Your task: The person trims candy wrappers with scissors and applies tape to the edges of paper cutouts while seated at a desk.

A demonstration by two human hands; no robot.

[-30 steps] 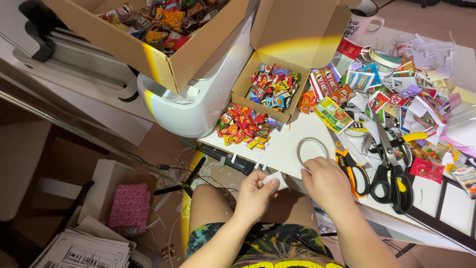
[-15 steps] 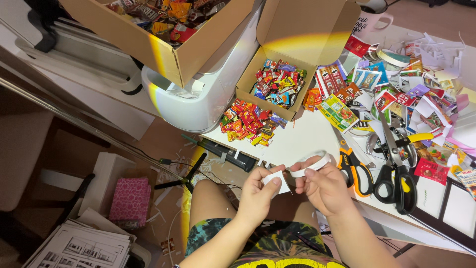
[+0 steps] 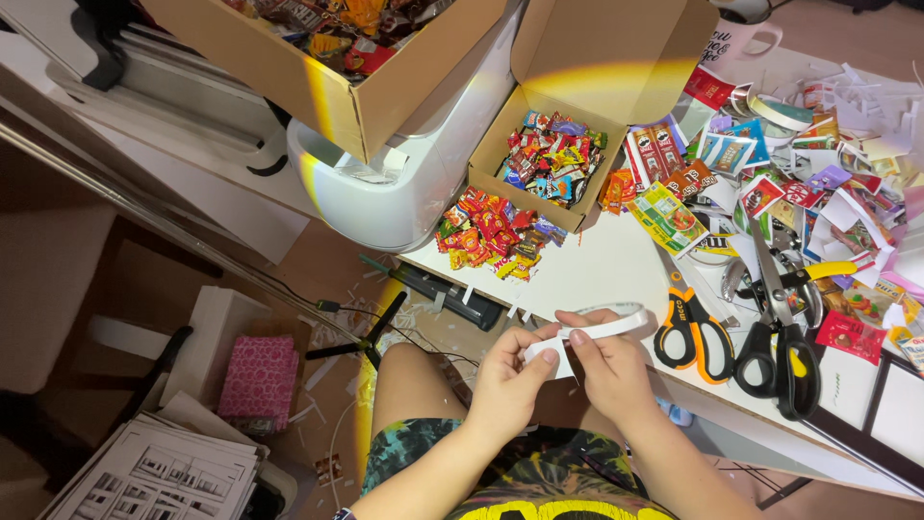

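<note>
Both hands pinched a white strip (image 3: 592, 329) at the table (image 3: 597, 270) edge. The left hand (image 3: 510, 380) held one end, the right hand (image 3: 611, 371) the loop. A steady, light grip seemed best, to avoid creasing.

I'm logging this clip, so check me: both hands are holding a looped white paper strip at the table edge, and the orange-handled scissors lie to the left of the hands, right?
Not quite. The head view shows the left hand and right hand pinching the looped white paper strip at the white table edge, but the orange-handled scissors lie to the right of the hands, not the left.
</note>
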